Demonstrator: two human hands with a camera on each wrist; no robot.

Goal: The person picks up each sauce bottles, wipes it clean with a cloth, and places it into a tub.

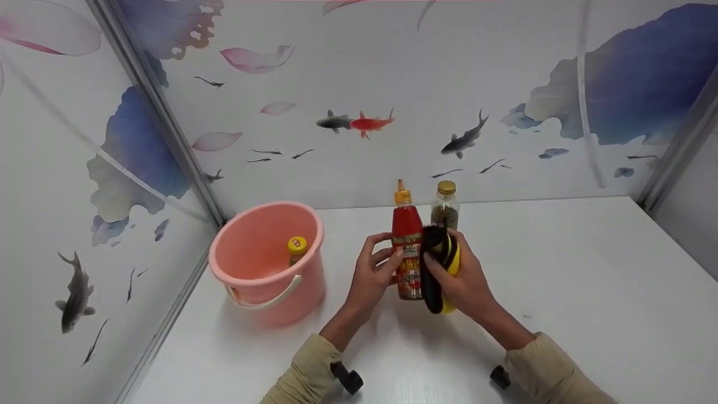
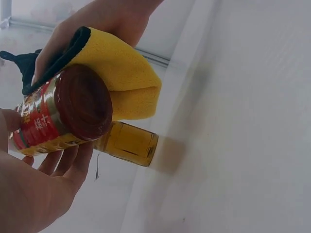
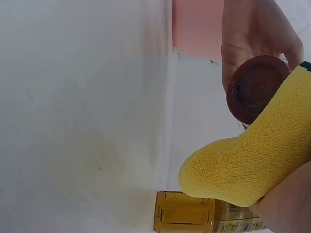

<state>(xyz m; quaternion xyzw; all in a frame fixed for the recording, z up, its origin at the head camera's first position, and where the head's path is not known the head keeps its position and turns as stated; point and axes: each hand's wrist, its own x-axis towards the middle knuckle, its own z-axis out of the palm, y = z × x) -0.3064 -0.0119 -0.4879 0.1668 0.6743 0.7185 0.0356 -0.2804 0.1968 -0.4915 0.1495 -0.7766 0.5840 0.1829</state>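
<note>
In the head view my left hand (image 1: 371, 275) grips a red ketchup squeeze bottle (image 1: 408, 247) with an orange nozzle cap, held off the table. My right hand (image 1: 465, 278) holds a folded yellow and black cloth (image 1: 450, 261) against the bottle's right side. The left wrist view shows the bottle's dark red base (image 2: 86, 102) and the cloth's yellow fuzzy face (image 2: 121, 73) touching it. In the right wrist view the cloth (image 3: 233, 170) partly covers the bottle (image 3: 255, 90).
A glass jar (image 1: 446, 210) with a gold lid stands behind the cloth; its lower part looks amber in the wrist views. To the left is a pink bucket (image 1: 269, 292) with a white handle, holding a yellow-capped container (image 1: 297, 247). Printed wall panels (image 1: 359, 62) edge the white table (image 1: 589, 269).
</note>
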